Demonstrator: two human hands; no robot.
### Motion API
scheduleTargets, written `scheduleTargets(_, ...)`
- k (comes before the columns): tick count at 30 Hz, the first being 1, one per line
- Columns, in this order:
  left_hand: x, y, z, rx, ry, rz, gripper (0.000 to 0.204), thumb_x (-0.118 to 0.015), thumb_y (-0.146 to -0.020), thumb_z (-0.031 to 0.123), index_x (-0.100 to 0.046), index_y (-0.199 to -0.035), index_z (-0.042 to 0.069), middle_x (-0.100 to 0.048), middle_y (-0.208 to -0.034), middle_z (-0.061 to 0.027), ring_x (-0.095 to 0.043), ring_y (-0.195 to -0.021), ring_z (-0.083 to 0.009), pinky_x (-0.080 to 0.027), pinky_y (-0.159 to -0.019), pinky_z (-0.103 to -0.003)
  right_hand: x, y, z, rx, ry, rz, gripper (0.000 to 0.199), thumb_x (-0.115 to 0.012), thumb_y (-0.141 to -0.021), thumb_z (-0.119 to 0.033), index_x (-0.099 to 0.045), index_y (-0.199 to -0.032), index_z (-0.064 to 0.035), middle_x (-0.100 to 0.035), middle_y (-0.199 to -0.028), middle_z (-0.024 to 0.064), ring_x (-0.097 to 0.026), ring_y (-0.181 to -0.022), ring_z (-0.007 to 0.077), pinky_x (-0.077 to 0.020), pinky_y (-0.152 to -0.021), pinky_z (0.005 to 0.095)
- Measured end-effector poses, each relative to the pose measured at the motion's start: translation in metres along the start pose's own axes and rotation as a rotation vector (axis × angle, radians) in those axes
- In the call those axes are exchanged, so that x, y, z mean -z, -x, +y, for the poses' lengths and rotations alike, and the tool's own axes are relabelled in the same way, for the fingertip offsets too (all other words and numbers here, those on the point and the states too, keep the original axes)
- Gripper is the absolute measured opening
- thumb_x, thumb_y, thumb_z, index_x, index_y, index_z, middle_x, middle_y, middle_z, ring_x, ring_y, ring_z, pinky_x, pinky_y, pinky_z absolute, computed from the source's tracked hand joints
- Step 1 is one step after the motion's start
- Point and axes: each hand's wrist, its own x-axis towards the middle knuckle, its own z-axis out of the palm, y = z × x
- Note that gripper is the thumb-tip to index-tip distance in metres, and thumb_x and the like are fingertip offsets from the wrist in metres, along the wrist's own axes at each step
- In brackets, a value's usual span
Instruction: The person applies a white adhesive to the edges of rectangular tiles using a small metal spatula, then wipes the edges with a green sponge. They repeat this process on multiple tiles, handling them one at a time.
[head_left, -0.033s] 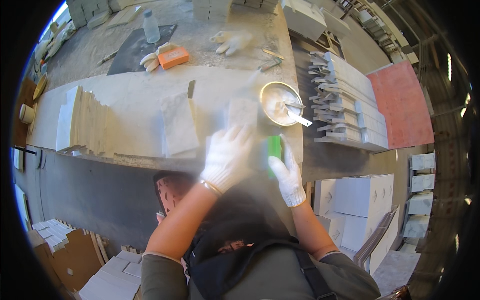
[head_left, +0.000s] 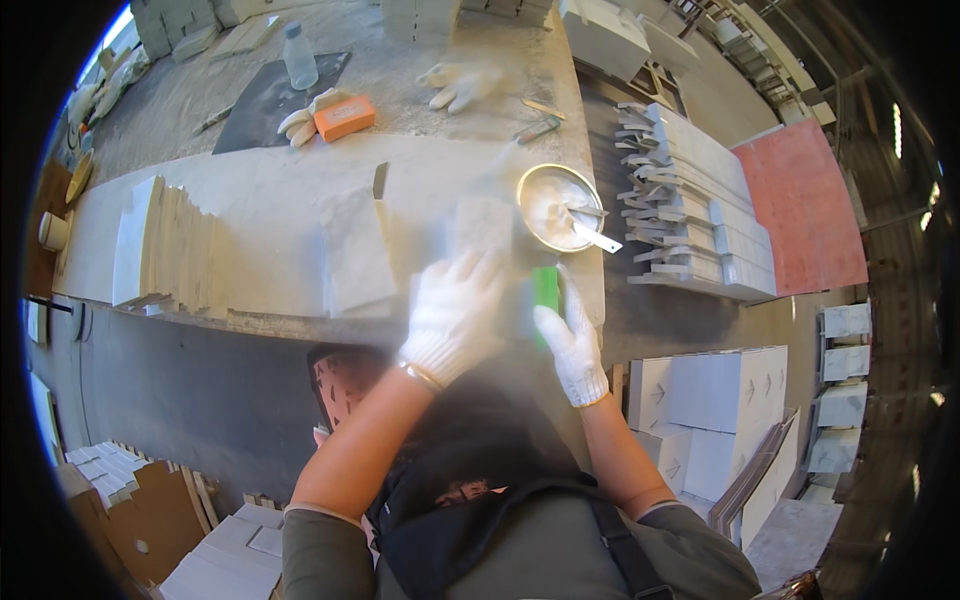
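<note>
My left hand (head_left: pixel 455 310), in a white knit glove, lies with its fingers stretched out over the near end of a pale stone-like tile (head_left: pixel 482 225) at the table's front; haze blurs the fingertips. Just to the right, my gloved right hand (head_left: pixel 573 345) is closed around a bright green block (head_left: pixel 545 290), thumb on its near side. Beyond that hand stands a round tin (head_left: pixel 533 222) of whitish paste, with a white-handled putty knife (head_left: pixel 597 236) and another blade resting in it. Left of my left hand lies another pale slab (head_left: pixel 358 255).
Upright slabs (head_left: pixel 150 240) stand in a row at the table's left. Farther back are an orange box (head_left: pixel 345 117), a clear bottle (head_left: pixel 299 58) and a loose glove (head_left: pixel 462 85). Right of the table stand stacked pale pieces (head_left: pixel 700 200); white cartons (head_left: pixel 700 395) sit nearer.
My right hand and the green block have shifted very slightly away from me. My left hand stays on the tile.
</note>
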Motion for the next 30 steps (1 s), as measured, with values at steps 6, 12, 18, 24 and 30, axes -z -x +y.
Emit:
scheduleTargets(6,0.004,0.001,0.001,0.003,0.0,-0.029,0.077,-0.092,-0.058,0.039,-0.066,-0.125,0.011,-0.06,-0.137,-0.006,-0.059,-0.125,-0.0277,-0.048,-0.095,-0.048,0.011,-0.011,0.008,-0.015,-0.075,-0.006,0.07,-0.062,-0.107,-0.021,-0.032,-0.167,-0.0014,-0.05,-0.16,0.0079,-0.049,-0.142,0.0164,-0.039,-0.117,0.0315)
scheduleTargets(12,0.007,0.0,0.004,0.016,-0.018,-0.067,0.081,-0.093,-0.058,0.04,-0.065,-0.127,0.009,-0.059,-0.14,-0.0065,-0.057,-0.128,-0.0284,-0.047,-0.097,-0.048,0.005,-0.007,0.014,0.136,0.179,0.031,0.074,-0.065,-0.105,-0.026,-0.032,-0.167,-0.0011,-0.051,-0.158,0.0102,-0.052,-0.139,0.0169,-0.0426,-0.114,0.0319)
scheduleTargets(18,0.007,-0.001,0.002,0.006,-0.043,-0.085,0.085,-0.093,-0.056,0.041,-0.064,-0.128,0.007,-0.059,-0.142,-0.0067,-0.058,-0.126,-0.0285,-0.047,-0.097,-0.048,0.013,-0.009,0.006,0.015,-0.08,0.015,0.075,-0.066,-0.105,-0.023,-0.03,-0.167,0.0005,-0.05,-0.16,0.0107,-0.049,-0.142,0.0168,-0.0405,-0.117,0.0317)
scheduleTargets(24,0.006,0.0,0.003,-0.004,-0.054,-0.061,0.084,-0.094,-0.056,0.042,-0.065,-0.126,0.006,-0.059,-0.141,-0.0073,-0.059,-0.125,-0.0285,-0.047,-0.098,-0.048,0.003,-0.018,0.012,0.066,0.074,0.022,0.072,-0.065,-0.105,-0.021,-0.032,-0.164,0.0044,-0.052,-0.157,0.0158,-0.049,-0.142,0.0202,-0.041,-0.117,0.034)
scheduleTargets(30,0.006,0.0,0.002,0.003,-0.039,-0.061,0.082,-0.093,-0.057,0.042,-0.065,-0.125,0.005,-0.059,-0.142,-0.0078,-0.058,-0.126,-0.0289,-0.047,-0.098,-0.048,0.017,-0.013,0.013,0.035,0.004,-0.003,0.074,-0.065,-0.105,-0.024,-0.031,-0.166,0.0,-0.05,-0.16,0.0112,-0.049,-0.143,0.0174,-0.0393,-0.118,0.0302)
